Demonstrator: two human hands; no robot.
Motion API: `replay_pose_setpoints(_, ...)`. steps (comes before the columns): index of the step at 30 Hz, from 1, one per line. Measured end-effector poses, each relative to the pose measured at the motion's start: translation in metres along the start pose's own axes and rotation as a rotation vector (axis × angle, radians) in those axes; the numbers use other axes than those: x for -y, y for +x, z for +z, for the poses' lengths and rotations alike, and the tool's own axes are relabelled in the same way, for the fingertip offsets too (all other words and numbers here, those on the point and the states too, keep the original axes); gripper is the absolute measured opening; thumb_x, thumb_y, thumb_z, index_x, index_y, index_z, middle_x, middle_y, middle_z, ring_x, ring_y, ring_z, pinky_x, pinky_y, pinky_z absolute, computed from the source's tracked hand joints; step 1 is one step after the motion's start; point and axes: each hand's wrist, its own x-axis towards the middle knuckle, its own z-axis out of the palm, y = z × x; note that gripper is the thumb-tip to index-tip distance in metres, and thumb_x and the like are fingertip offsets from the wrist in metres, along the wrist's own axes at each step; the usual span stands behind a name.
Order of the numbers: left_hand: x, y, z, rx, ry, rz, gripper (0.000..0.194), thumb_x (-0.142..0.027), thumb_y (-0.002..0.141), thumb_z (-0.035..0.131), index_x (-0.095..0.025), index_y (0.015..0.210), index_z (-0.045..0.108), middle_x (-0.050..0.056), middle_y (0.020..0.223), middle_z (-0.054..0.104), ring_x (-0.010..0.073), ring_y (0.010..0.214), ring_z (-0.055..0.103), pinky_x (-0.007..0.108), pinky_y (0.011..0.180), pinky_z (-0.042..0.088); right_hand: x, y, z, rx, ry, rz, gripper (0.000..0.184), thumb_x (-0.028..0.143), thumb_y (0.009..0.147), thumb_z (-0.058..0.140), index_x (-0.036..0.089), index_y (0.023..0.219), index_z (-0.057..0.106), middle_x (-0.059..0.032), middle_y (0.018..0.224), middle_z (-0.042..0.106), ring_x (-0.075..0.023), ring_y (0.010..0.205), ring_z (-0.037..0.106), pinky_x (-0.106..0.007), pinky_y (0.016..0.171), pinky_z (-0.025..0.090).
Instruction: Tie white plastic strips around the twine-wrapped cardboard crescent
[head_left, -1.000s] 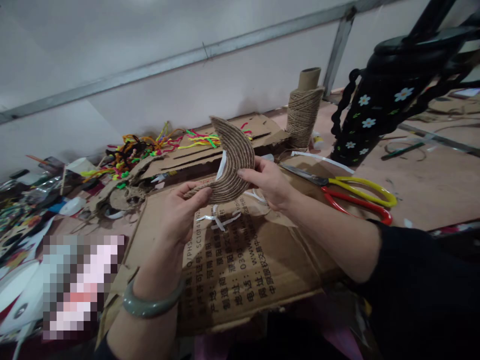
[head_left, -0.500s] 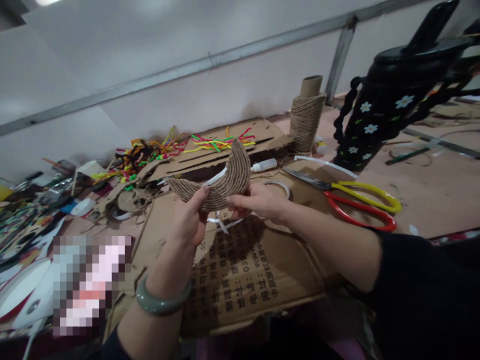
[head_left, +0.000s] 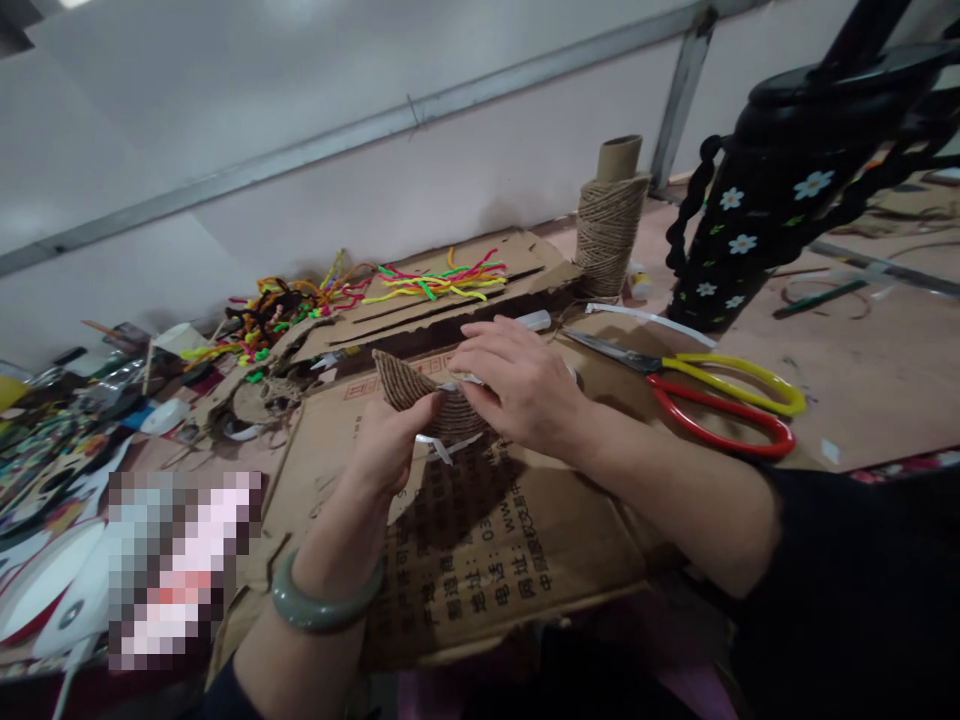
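Clutter (head_left: 97, 390) of jars, plastic and paper spreads over the table (head_left: 862, 400) to the left of the printed cardboard (head_left: 319, 480), with a white rounded object (head_left: 52, 580) in front of it, partly lost behind a pixelated patch. Next along, beyond the cardboard's far left corner, lies a tangled heap of fuzzy strands (head_left: 281, 315) in many colours; more bright strands (head_left: 442, 282) lie on a second board (head_left: 529, 255) behind the cardboard.

Above the cardboard's far half, the person's left hand (head_left: 379, 440), with a green bangle (head_left: 326, 600) at its wrist, is closed on a twine-covered piece (head_left: 409, 385): the thumb presses on its ridged face, and the fingers beneath are mostly hidden. The piece is held tilted, its pointed end to the left; thin white strips (head_left: 442, 448) show just below it, over the cardboard. The right hand (head_left: 521, 390) arches across the piece's right part with bent fingers; whether they pinch it cannot be told.

Past the right hand, a small pale bottle (head_left: 535, 320) shows in part near the cardboard's far edge, and a twine spool (head_left: 611, 230) stands upright beyond it. Scissors (head_left: 679, 378) with yellow and red handles lie at the cardboard's right side, and a black tumbler (head_left: 772, 200) with daisies stands farther right, behind them.
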Motion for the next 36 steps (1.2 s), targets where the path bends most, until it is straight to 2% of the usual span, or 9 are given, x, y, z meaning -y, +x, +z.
replay_pose_setpoints(2, 0.0, 0.0002, -0.0006, 0.019, 0.019, -0.01, 0.022, -0.02, 0.052, 0.079, -0.014, 0.069, 0.066, 0.001, 0.065, 0.064, 0.0141, 0.061, 0.057, 0.026, 0.062, 0.047, -0.0003, 0.0, 0.0005, 0.104, -0.092, 0.041, 0.023, 0.023, 0.09, 0.044, 0.016, 0.096, 0.066, -0.0089, 0.099, 0.07, -0.0238, 0.107, 0.058, -0.047, 0.105, 0.027)
replay_pose_setpoints(5, 0.0018, 0.0019, -0.0026, -0.026, 0.002, -0.03, 0.028, -0.022, 0.051, 0.081, -0.013, 0.072, 0.066, 0.001, 0.067, 0.065, 0.0142, 0.063, 0.058, 0.027, 0.064, 0.048, 0.0024, -0.0001, 0.001, 0.218, -0.161, 0.106, 0.026, 0.025, 0.092, 0.042, 0.017, 0.096, 0.066, -0.0068, 0.091, 0.071, -0.0211, 0.089, 0.062, -0.051, 0.107, 0.021)
replay_pose_setpoints(10, 0.0034, 0.0021, -0.0022, -0.022, -0.088, -0.084, 0.028, -0.02, 0.052, 0.082, -0.011, 0.074, 0.066, 0.002, 0.069, 0.068, 0.0132, 0.062, 0.061, 0.025, 0.063, 0.05, 0.0055, -0.0004, 0.0011, 0.233, -0.15, 0.133, 0.026, 0.023, 0.093, 0.041, 0.018, 0.096, 0.066, -0.0052, 0.092, 0.072, -0.0203, 0.088, 0.062, -0.051, 0.107, 0.016)
replay_pose_setpoints(17, 0.0008, -0.0016, 0.0025, 0.015, -0.074, -0.103, 0.024, -0.018, 0.052, 0.08, -0.013, 0.072, 0.068, 0.002, 0.071, 0.069, 0.0129, 0.062, 0.061, 0.025, 0.063, 0.05, 0.0044, -0.0022, 0.0043, 0.213, -0.122, 0.14, 0.022, 0.022, 0.092, 0.043, 0.02, 0.097, 0.065, -0.0041, 0.093, 0.071, -0.0196, 0.089, 0.061, -0.051, 0.107, 0.018)
replay_pose_setpoints(21, 0.0011, -0.0019, 0.0027, 0.032, -0.038, -0.09, 0.023, -0.019, 0.051, 0.08, -0.013, 0.07, 0.068, 0.002, 0.07, 0.068, 0.0135, 0.064, 0.061, 0.025, 0.064, 0.049, 0.0032, -0.0024, 0.0059, 0.199, -0.111, 0.122, 0.021, 0.024, 0.092, 0.044, 0.018, 0.091, 0.065, -0.0052, 0.094, 0.069, -0.0205, 0.094, 0.058, -0.05, 0.106, 0.02)
replay_pose_setpoints(30, 0.0032, -0.0028, 0.004, 0.011, 0.07, -0.046, 0.016, -0.019, 0.055, 0.075, -0.015, 0.068, 0.067, 0.0, 0.066, 0.064, 0.0138, 0.064, 0.058, 0.025, 0.062, 0.048, 0.001, -0.0011, 0.0069, 0.228, -0.059, 0.143, 0.019, 0.024, 0.089, 0.048, 0.018, 0.087, 0.065, -0.0048, 0.088, 0.068, -0.0198, 0.089, 0.058, -0.05, 0.104, 0.022)
replay_pose_setpoints(33, 0.0016, -0.0039, 0.0043, 0.012, 0.094, -0.051, 0.018, -0.019, 0.053, 0.075, -0.016, 0.069, 0.068, 0.001, 0.067, 0.065, 0.0157, 0.066, 0.059, 0.026, 0.063, 0.048, 0.0003, -0.0012, 0.0073, 0.242, -0.02, 0.167, 0.019, 0.025, 0.089, 0.048, 0.018, 0.086, 0.065, -0.0045, 0.086, 0.068, -0.0192, 0.088, 0.058, -0.05, 0.103, 0.022)
replay_pose_setpoints(36, 0.0013, -0.0044, 0.0025, 0.015, 0.137, -0.065, 0.019, -0.021, 0.053, 0.076, -0.015, 0.07, 0.069, 0.002, 0.069, 0.066, 0.0168, 0.068, 0.059, 0.027, 0.063, 0.049, -0.0004, -0.0003, 0.0073, 0.276, 0.046, 0.223, 0.016, 0.025, 0.087, 0.051, 0.018, 0.083, 0.065, -0.0041, 0.085, 0.069, -0.0196, 0.087, 0.059, -0.049, 0.1, 0.027)
